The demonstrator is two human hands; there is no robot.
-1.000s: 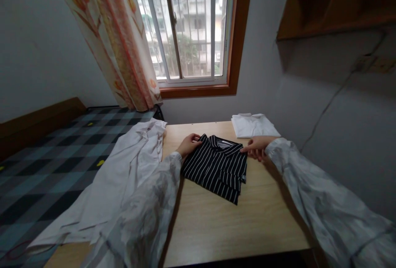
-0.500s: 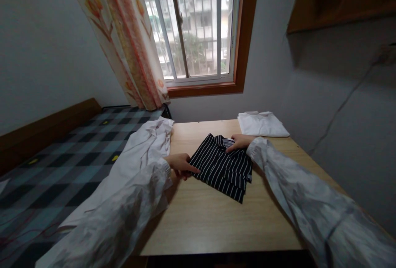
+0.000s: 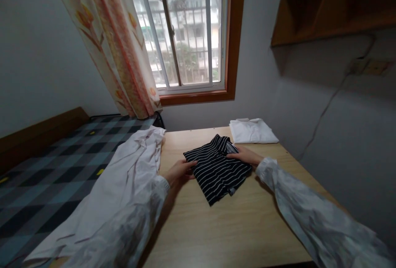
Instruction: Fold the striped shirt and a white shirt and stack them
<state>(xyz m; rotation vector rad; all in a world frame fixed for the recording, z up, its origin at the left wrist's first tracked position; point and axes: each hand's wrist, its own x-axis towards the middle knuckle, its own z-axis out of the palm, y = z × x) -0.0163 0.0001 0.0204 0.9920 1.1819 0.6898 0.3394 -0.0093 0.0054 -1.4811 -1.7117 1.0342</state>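
**Two hands square a folded striped shirt on the table**

The striped shirt point(image 3: 216, 167) lies folded mid-table, turned askew to the edges. The left hand point(image 3: 179, 171) rests fingers flat against its left edge; the right hand point(image 3: 244, 155) presses near the collar, fingers loosely spread, so the stack is steadied from both sides. A folded white shirt point(image 3: 252, 131) sits at the far right corner; an unfolded white garment point(image 3: 123, 177) drapes over the left edge.

Barred window point(image 3: 182, 32), floral curtain point(image 3: 114, 41) left, grey walls, wooden shelf point(image 3: 328, 3) right, checked bed point(image 3: 46, 177).
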